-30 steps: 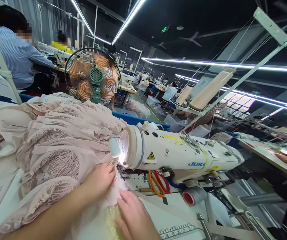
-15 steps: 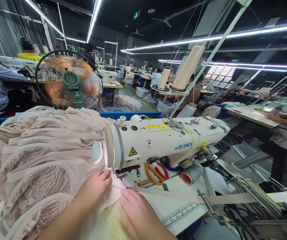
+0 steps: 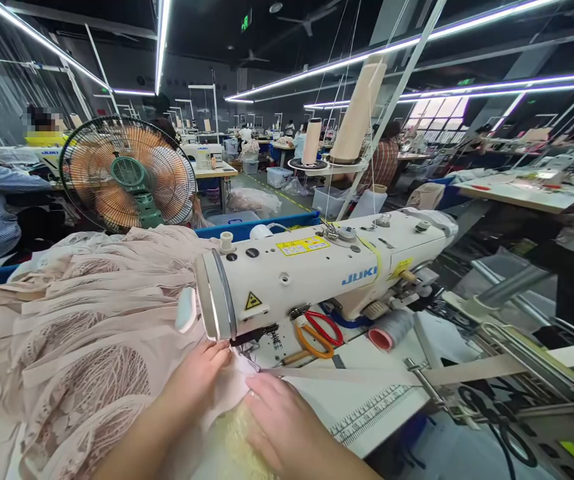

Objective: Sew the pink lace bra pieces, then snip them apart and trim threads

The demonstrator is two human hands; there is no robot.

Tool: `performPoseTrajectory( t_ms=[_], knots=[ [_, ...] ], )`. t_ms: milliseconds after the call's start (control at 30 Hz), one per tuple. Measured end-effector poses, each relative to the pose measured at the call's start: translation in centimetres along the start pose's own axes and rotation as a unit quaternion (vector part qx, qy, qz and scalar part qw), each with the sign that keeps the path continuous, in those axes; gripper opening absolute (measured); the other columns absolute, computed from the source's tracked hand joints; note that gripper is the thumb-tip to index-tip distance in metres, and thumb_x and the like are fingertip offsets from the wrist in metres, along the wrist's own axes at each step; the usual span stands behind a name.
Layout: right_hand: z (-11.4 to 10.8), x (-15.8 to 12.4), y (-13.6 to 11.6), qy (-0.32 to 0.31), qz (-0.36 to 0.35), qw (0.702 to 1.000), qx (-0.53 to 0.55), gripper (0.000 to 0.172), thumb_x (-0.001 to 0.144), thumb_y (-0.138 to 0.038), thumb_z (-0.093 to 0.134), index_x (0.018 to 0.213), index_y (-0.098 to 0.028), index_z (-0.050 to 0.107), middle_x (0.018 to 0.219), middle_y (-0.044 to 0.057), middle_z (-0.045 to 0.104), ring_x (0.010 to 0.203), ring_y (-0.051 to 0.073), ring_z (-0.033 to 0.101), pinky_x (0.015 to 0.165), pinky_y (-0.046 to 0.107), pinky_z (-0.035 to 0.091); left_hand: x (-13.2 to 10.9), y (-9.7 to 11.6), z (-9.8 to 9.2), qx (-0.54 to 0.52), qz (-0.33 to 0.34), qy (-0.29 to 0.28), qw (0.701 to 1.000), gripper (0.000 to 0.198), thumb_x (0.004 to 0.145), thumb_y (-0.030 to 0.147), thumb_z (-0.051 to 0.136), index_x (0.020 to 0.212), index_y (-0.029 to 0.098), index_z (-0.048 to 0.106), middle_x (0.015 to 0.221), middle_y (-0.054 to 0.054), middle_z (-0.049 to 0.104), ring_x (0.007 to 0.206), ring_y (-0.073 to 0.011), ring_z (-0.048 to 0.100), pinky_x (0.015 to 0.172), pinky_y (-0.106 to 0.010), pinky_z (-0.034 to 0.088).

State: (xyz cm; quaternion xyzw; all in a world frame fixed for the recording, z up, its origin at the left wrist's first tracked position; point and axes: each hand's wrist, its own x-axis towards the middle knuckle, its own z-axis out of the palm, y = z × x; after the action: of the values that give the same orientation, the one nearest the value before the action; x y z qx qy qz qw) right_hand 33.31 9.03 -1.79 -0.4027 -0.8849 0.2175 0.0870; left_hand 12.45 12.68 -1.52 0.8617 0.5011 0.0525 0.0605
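Both hands are laid flat, fingers spread, on the pink fabric (image 3: 117,320) at the needle: the left hand (image 3: 199,373) nearer, just short of the sewing machine (image 3: 317,267) head; the right hand (image 3: 279,420) behind, seam running ahead.

Both hands press pink fabric (image 3: 91,333) flat under the sewing machine (image 3: 317,273): left hand (image 3: 199,377) at seven o'clock, right hand (image 3: 281,427) at six. A fan (image 3: 127,175) stands at ten o'clock.

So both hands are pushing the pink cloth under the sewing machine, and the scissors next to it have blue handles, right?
Not quite. The head view shows the scissors have one red and one orange handle. The rest holds: the left hand and right hand rest on the pink cloth at the sewing machine.
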Motion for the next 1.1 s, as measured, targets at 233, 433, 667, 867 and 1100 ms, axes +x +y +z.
performPoseTrajectory(
  t_ms=[233,433,667,867,1100],
  knots=[
    [-0.7,0.0,-0.5,-0.019,0.011,1.000,0.002,0.037,0.086,-0.034,0.057,0.115,-0.012,0.062,0.136,0.012,0.050,0.128,0.030,0.040,0.107,0.040,0.033,-0.7,0.5,-1.0,-0.008,0.047,-0.010,0.999,0.028,0.090,0.022,0.044,0.111,0.015,0.061,0.123,-0.017,0.057,0.111,-0.0315,0.053,0.092,-0.047,0.046],
    [-1.0,-0.1,-0.8,-0.028,0.016,0.999,0.007,0.038,0.086,-0.034,0.058,0.117,-0.012,0.061,0.138,0.012,0.049,0.129,0.030,0.039,0.108,0.041,0.031,-0.8,0.7,-1.5,-0.014,0.045,-0.012,0.999,0.032,0.085,0.032,0.054,0.112,0.018,0.062,0.123,-0.017,0.056,0.109,-0.0344,0.053,0.090,-0.050,0.045],
    [-1.2,0.0,-0.9,-0.034,0.018,0.999,0.013,0.038,0.086,-0.033,0.058,0.118,-0.013,0.061,0.137,0.011,0.050,0.128,0.029,0.039,0.107,0.040,0.032,-0.8,1.2,-2.0,-0.024,0.033,-0.012,0.999,0.021,0.083,0.032,0.054,0.098,0.020,0.064,0.113,-0.012,0.059,0.100,-0.0306,0.055,0.085,-0.047,0.044],
    [-1.3,0.1,-1.0,-0.032,0.020,0.999,0.014,0.037,0.086,-0.033,0.057,0.117,-0.014,0.062,0.137,0.011,0.050,0.128,0.029,0.040,0.107,0.040,0.033,-0.8,1.2,-2.1,-0.035,0.030,-0.010,0.999,0.021,0.083,0.033,0.054,0.098,0.020,0.063,0.113,-0.011,0.059,0.100,-0.0300,0.054,0.086,-0.046,0.043],
    [-0.5,0.4,-0.9,-0.006,0.007,1.000,0.006,0.044,0.088,-0.036,0.055,0.124,-0.012,0.058,0.140,0.014,0.047,0.130,0.031,0.039,0.108,0.041,0.033,-0.9,0.6,-1.4,-0.023,0.029,0.031,0.999,0.019,0.083,0.030,0.054,0.094,0.018,0.064,0.108,-0.012,0.061,0.098,-0.0304,0.054,0.083,-0.047,0.046]
  ],
)
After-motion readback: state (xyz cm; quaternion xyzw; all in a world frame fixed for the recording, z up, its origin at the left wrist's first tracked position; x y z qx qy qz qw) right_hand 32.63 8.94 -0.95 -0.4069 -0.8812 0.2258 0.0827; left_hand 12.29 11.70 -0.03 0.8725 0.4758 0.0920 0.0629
